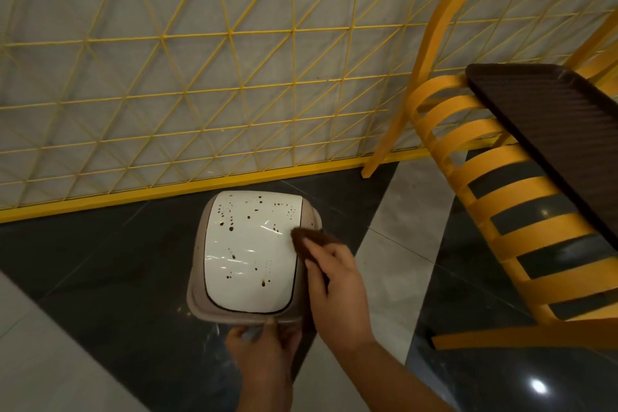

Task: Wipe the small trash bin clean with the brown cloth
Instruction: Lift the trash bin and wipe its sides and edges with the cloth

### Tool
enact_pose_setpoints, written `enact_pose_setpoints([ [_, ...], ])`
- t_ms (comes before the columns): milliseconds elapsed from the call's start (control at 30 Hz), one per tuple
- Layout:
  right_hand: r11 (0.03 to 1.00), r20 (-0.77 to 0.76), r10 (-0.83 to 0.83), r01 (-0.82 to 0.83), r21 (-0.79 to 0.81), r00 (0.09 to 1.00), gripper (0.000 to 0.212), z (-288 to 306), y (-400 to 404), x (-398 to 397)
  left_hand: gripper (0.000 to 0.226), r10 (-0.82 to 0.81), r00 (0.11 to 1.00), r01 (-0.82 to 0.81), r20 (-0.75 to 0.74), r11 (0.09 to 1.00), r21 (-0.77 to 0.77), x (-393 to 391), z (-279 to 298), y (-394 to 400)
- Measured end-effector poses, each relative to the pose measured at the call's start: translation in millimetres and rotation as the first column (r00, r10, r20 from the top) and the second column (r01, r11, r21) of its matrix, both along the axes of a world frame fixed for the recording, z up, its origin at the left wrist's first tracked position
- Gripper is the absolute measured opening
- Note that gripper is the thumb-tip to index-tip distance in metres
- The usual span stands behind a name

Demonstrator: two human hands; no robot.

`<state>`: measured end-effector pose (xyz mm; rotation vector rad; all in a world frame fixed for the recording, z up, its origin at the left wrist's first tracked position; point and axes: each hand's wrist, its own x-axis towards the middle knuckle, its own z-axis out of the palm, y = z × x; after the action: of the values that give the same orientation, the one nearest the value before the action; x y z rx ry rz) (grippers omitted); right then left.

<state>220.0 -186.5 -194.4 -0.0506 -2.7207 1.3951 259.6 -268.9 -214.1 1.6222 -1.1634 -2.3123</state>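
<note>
The small trash bin [254, 254] stands on the dark floor, seen from above: a grey-beige rim around a glossy white lid speckled with brown spots. My left hand [264, 348] grips the bin's near rim. My right hand [334, 281] holds the brown cloth [307, 239] pressed against the lid's right edge. The bin's body below the rim is hidden.
A yellow wire-grid partition [200, 77] with a yellow base rail runs just behind the bin. At the right stands a yellow slatted chair [501, 197] carrying a dark brown ribbed tray [551, 124]. The floor has dark glossy tiles and lighter grey strips.
</note>
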Motion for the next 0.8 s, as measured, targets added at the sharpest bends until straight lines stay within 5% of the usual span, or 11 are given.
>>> enact_pose_setpoints([
  [267,0.989,0.207,-0.128,0.109,0.099,0.970,0.036,-18.4,11.3,-21.5,0.039,-0.017,1.000,0.018,-0.014,0.999,0.032,-0.9,-5.5,2.1],
  [600,0.998,-0.002,-0.054,0.054,0.044,0.999,0.038,-8.7,-1.9,-11.8,0.042,-0.105,0.994,0.105,-0.018,0.994,-0.007,-1.2,-10.7,-16.9],
  [800,0.985,0.215,-0.060,0.023,0.170,0.975,0.033,-27.1,3.9,4.9,0.044,-0.124,0.992,0.124,-0.031,0.992,-0.016,-0.8,-6.6,-22.4],
])
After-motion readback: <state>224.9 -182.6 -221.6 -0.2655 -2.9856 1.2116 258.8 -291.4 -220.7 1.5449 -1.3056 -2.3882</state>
